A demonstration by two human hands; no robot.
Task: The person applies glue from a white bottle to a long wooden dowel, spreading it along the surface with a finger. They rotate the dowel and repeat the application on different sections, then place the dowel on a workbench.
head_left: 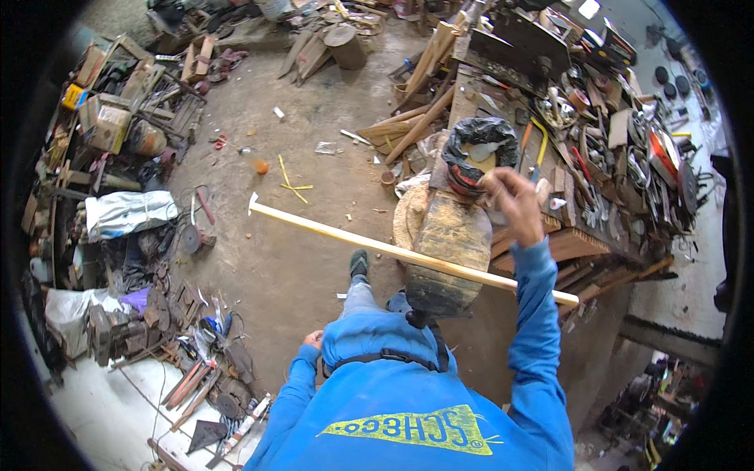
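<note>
The person's right hand [512, 200] was up at about two o'clock from the middle of the view. It reached over the wooden block [448, 251] toward the black bag [481, 140] on the workbench [565, 235]. Its fingers were curled and close together around something small and pale, but it was too blurry to tell what it was.

The left hand [313, 340] was low, at about seven o'clock, resting by the person's knee. Only a bit of it showed, so it was not possible to tell how its fingers were set.

A long pale wooden stick [393, 251] lay across the top of the wooden block, under the right arm. One end pointed to nine o'clock and the other to four o'clock.

The workbench at two o'clock was piled with metal tools and parts [620, 165]. Scrap wood [416, 118] leaned beside it. More junk [118, 118] sat on the floor at ten o'clock.
</note>
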